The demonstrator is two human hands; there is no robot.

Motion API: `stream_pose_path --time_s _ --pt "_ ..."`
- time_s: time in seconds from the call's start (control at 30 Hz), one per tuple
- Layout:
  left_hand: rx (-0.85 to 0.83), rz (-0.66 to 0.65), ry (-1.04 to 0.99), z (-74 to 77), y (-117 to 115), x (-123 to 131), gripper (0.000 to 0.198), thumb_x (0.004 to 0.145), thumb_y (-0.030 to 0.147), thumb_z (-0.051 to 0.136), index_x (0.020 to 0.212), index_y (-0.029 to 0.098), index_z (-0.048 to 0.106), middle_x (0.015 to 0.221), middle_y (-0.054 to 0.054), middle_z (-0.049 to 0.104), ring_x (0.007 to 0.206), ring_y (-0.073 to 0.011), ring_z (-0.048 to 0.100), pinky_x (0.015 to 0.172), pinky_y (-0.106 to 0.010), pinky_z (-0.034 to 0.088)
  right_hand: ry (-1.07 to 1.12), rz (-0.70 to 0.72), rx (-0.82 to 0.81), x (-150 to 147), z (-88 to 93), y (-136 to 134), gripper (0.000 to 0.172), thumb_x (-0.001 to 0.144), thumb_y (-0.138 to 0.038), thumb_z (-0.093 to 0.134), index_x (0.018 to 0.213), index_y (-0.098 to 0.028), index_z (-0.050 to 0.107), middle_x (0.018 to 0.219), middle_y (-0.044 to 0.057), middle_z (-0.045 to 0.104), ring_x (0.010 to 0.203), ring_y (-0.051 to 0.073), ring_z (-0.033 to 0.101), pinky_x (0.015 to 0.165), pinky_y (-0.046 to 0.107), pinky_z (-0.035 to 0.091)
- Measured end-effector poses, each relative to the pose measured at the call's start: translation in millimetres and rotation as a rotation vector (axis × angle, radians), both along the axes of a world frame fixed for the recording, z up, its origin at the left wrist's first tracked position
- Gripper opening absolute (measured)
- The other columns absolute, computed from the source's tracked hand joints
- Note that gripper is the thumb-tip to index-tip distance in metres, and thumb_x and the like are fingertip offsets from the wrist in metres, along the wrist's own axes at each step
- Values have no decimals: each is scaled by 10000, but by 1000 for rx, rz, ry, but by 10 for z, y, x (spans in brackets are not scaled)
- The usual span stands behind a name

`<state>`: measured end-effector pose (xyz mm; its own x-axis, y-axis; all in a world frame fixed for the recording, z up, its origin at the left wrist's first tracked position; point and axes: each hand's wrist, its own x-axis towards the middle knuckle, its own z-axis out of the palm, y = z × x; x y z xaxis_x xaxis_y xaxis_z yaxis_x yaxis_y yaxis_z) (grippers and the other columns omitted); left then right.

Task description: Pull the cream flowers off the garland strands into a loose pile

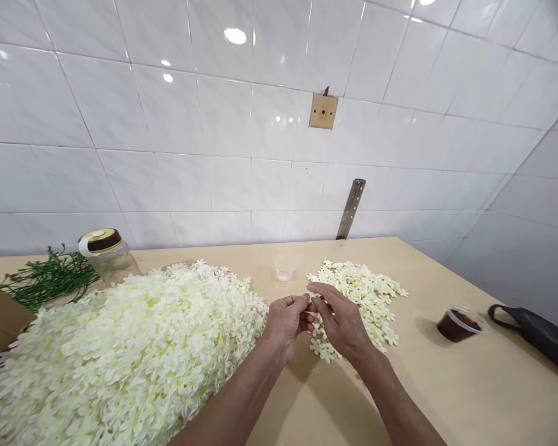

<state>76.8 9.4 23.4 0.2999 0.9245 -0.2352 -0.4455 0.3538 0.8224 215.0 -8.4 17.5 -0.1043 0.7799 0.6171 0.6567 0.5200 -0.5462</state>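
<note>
Where the left hand (286, 319) and the right hand (340, 321) meet above the counter (446, 396), a small pale piece (312, 304) is pinched between the fingertips of both; it is too small for its kind to be told. The left hand's fingers are curled in tight around the pinch. The right hand is seen from the back, thumb and forefinger closed on the piece, the other fingers loosely bent.

The piece is held over the near left edge of the small pile (360, 294) of flat cream flowers, which is spread under and beyond the right hand. A big heap (121, 353) of the same cream flowers is stacked just left of the left hand, almost touching it.

A clear cup (284, 271) is set behind the hands, between heap and pile. A jar (108, 253) with a brown lid and green stems (46, 280) are seen at far left, behind the heap. A tub (460, 323) of dark stuff and a black bag (539, 334) are placed well to the right.
</note>
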Motion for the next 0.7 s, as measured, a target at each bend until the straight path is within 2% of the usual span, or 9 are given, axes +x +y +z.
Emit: stream_pose_path --time_s 0.03,0.1,0.2,0.3,0.4,0.53,0.7 --pt "-2 13 -9 -10 -5 12 310 674 365 786 703 86 653 709 -73 652 518 -88 521 495 -229 426 -21 17 40 0 3 2 292 979 -263 406 1160 -208 628 1190 106 658 1128 225 606 954 367 493" --pt "-5 30 -28 -34 -14 30 324 647 373 806 667 92 646 635 -41 614 507 -82 501 492 -220 411 -57 58 23 -4 14 -7 318 984 -248 387 1188 -210 628 1173 99 671 1101 212 622 937 353 506" --pt "-10 48 -63 -70 -22 48 305 637 355 814 651 101 645 558 1 551 491 -70 468 491 -206 395 -75 35 -98 -10 16 -30 344 981 -303 413 1242 -200 613 1043 86 718 898 202 682 793 328 550" --pt "17 36 -89 -91 -35 60 240 663 299 797 689 102 663 569 8 545 494 -62 462 506 -199 404 -10 -27 -190 -13 -11 -28 374 964 -375 453 1233 -184 629 859 56 740 705 183 681 669 295 548" --pt "52 -33 -101 -82 -54 65 197 730 273 740 777 88 691 644 -27 587 539 -81 517 544 -215 446 62 -85 -225 9 -32 -1 349 954 -405 464 1135 -196 676 715 20 720 591 163 656 593 262 524" --pt "42 -28 20 -59 -72 66 161 796 227 652 884 95 682 856 -93 646 559 -116 577 536 -278 493 157 -180 -192 109 9 31 329 956 -414 429 1010 -201 673 771 29 728 645 170 689 630 264 524" --pt "0 10 128 -26 -70 63 75 816 151 590 856 110 639 802 -70 628 519 -110 569 498 -270 486 179 -283 -311 235 100 33 364 951 -445 384 785 -212 610 557 -22 620 464 145 630 554 256 486"
